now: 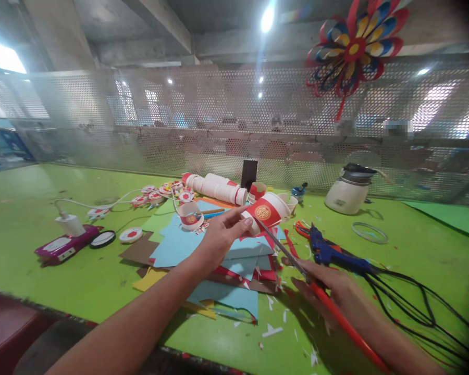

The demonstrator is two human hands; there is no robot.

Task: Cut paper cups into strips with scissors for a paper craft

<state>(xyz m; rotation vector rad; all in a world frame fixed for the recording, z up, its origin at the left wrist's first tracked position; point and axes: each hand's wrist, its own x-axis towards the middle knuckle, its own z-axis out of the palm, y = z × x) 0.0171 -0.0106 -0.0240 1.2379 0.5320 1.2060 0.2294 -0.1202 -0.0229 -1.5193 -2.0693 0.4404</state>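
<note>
Green work table [42,198] fills the lower view; perforated metal screen [219,120] runs behind it, with a red-blue-yellow paper pinwheel [352,49] hung at 1 o'clock.

Left hand [219,237]: near centre, fingers wrapped around a red-and-white paper cup [268,212], cup tilted on its side, mouth toward 3 o'clock. Grasp is firm, thumb on top.

Right hand [336,291]: at 4 o'clock from the cup, closed on the red handles of a pair of scissors [297,260]. Blades point toward 11 o'clock, tip touching the cup's rim area. Whether the blades are parted cannot be told.

Under the hands: loose stack of coloured paper sheets [187,250], blue, brown, yellow, red, with white scraps scattered at 6 o'clock.

Other items:
- blue glue gun [328,252], just beside the right hand, black cable trailing to 4 o'clock
- row of stacked cups [214,187] lying at 12 o'clock
- cut cup ring [190,214] at 10 o'clock from the left hand
- white pot [347,192] at 2 o'clock
- magenta box [64,245] with a white charger [70,224] at 9 o'clock
</note>
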